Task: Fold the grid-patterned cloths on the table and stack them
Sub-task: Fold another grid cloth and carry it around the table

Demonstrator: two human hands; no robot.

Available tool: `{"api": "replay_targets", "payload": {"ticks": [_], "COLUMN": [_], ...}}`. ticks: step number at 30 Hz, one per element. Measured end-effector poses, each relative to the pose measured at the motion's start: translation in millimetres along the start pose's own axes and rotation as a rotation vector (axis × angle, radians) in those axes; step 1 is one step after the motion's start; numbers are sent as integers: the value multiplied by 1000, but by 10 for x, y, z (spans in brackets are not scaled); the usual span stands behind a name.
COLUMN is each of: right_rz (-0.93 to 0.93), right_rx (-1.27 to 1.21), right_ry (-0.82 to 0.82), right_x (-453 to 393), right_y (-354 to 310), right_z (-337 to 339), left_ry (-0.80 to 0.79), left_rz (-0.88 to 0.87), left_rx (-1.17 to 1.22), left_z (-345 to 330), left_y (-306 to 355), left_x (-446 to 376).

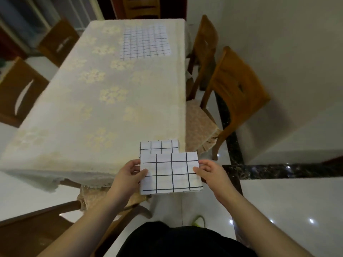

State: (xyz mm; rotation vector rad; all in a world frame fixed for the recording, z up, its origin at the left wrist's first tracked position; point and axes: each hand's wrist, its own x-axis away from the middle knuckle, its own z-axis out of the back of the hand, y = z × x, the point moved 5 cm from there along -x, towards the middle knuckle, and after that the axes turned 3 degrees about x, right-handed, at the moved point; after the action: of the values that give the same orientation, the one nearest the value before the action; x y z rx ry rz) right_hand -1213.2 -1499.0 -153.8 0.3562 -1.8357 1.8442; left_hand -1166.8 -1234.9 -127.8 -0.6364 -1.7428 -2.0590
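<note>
left hand (130,173) fingers curled, pinching; right hand (210,172) likewise

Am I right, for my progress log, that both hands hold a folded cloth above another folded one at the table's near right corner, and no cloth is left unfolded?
Not quite. The head view shows one unfolded cloth at the table's far end. The rest holds: left hand and right hand hold a folded cloth above another.

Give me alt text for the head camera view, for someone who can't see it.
A person's left hand and right hand hold a folded grid-patterned cloth by its sides, just above another folded cloth at the near edge of a table. A larger unfolded grid cloth lies at the far end; wooden chairs stand alongside.
</note>
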Motion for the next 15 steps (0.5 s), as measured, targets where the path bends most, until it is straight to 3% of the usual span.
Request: {"api": "replay_targets", "payload": {"ticks": [8,15], "right_rz": [-86,-187], "right_rx": [121,224], "right_ry": [-115,-87], "right_x": [-783,-1278], "right_y": [45,156], "right_z": [-337,-536], "left_ry": [175,185], "left_rz": [15,2], "left_rx": [-67,-292], "left_z": [265,379], "left_y": [-16,-65], "left_x": [-425,-1027]}}
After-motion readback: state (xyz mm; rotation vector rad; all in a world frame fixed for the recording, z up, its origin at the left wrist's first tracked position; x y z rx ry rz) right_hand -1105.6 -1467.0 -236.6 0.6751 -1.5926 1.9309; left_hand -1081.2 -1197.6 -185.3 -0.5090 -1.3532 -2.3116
